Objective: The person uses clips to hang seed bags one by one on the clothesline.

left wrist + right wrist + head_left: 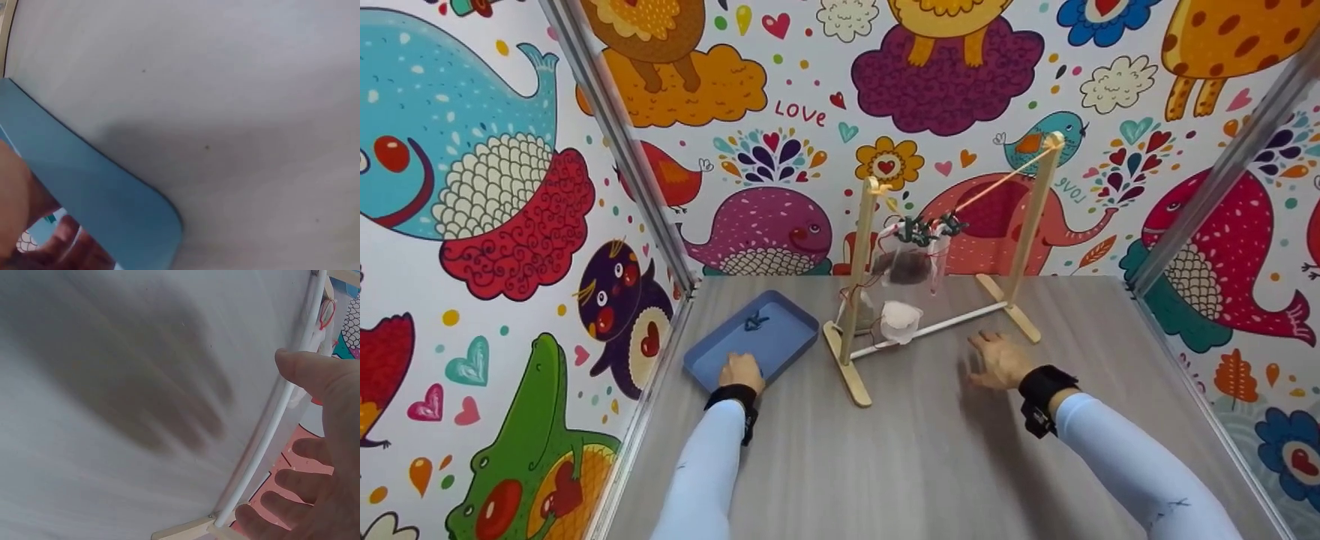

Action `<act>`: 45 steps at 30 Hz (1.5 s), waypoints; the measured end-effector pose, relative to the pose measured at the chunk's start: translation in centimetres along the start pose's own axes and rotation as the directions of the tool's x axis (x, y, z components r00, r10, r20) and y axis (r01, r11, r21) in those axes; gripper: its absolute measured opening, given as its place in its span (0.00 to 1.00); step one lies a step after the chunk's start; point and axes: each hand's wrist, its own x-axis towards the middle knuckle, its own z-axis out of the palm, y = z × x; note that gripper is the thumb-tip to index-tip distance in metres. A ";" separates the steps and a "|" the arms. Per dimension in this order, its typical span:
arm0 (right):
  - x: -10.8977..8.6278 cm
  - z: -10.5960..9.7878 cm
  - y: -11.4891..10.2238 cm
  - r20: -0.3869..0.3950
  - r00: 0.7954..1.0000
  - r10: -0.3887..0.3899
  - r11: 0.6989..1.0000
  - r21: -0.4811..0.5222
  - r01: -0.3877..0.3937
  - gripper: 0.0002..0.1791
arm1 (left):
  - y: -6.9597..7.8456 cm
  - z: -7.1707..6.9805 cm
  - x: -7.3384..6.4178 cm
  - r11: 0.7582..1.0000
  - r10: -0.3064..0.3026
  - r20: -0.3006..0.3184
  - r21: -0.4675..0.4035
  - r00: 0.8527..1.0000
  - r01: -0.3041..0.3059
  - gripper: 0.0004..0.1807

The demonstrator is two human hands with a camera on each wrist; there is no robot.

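My left hand [741, 373] is over the near end of a blue tray [784, 358]. In the left wrist view its loosely bent fingers [62, 239] reach inside the tray wall [107, 194], and I see nothing gripped. A small dark green twisted piece [755, 321] lies farther back in the tray. To the right, my right hand [1003, 361] hovers above the tabletop beside a wooden stand, fingers [301, 512] spread and holding nothing. The stand's white crossbar [952, 325] is close to those fingers. Dark green knotted pieces [919, 229] and clear bags hang from its cord.
Two wooden posts [860, 270] rise from flat feet [855, 382] and carry an orange cord [997, 184]. A pale, bag-like item [900, 321] is at the crossbar. Metal frame edges [622, 142] and printed walls enclose the grey table [877, 465].
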 end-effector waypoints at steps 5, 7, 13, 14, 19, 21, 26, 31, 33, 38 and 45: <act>-0.4 0.6 0.0 0.004 1.000 -0.015 1.000 -0.010 0.015 0.43 | -0.4 0.2 -0.1 1.000 -0.028 0.031 -0.010 0.999 0.029 0.15; -0.6 0.8 0.1 0.010 1.000 -0.018 1.000 -0.023 0.018 0.42 | -0.4 0.2 -0.1 1.000 -0.027 0.053 -0.015 0.998 0.027 0.15; -1.0 0.9 0.1 0.007 0.999 -0.046 0.999 -0.024 0.046 0.36 | 0.5 -1.7 -0.7 0.999 0.013 0.080 0.030 0.997 -0.016 0.10; -1.0 0.9 0.1 0.004 0.999 -0.051 0.999 -0.016 0.051 0.35 | 0.7 -2.0 -0.7 0.998 0.039 0.073 0.046 0.997 -0.042 0.09; -1.0 0.7 -0.2 -0.013 0.998 -0.068 0.997 0.031 0.068 0.30 | 2.3 -3.2 -1.3 0.970 0.221 -0.052 0.113 0.974 -0.214 0.02; -1.0 0.6 -0.4 -0.034 0.996 -0.081 0.995 0.052 0.083 0.28 | 3.3 -3.8 -1.8 0.946 0.299 -0.103 0.164 0.949 -0.280 0.02; -0.5 0.2 -1.4 -0.085 0.985 -0.151 0.984 0.081 0.158 0.25 | 7.1 -4.7 -3.3 0.867 0.449 -0.127 0.302 0.885 -0.396 0.05; -0.2 0.3 -3.2 -0.097 0.966 -0.238 0.961 0.121 0.249 0.22 | 11.4 -4.0 -4.9 0.893 0.449 -0.075 0.057 0.890 -0.446 0.02; -0.1 0.4 -4.1 -0.116 0.951 -0.285 0.946 0.124 0.299 0.21 | 13.2 -3.5 -5.4 0.879 0.461 -0.076 -0.099 0.884 -0.467 0.03; 0.2 0.6 -6.4 -0.197 0.909 -0.368 0.919 0.072 0.388 0.29 | 17.8 -1.9 -6.8 0.769 0.456 -0.066 -0.473 0.888 -0.430 0.07; 0.0 0.8 -7.4 -0.319 0.870 -0.377 0.916 0.010 0.401 0.22 | 22.9 -0.3 -8.0 0.512 0.304 0.082 -0.855 0.949 -0.090 0.09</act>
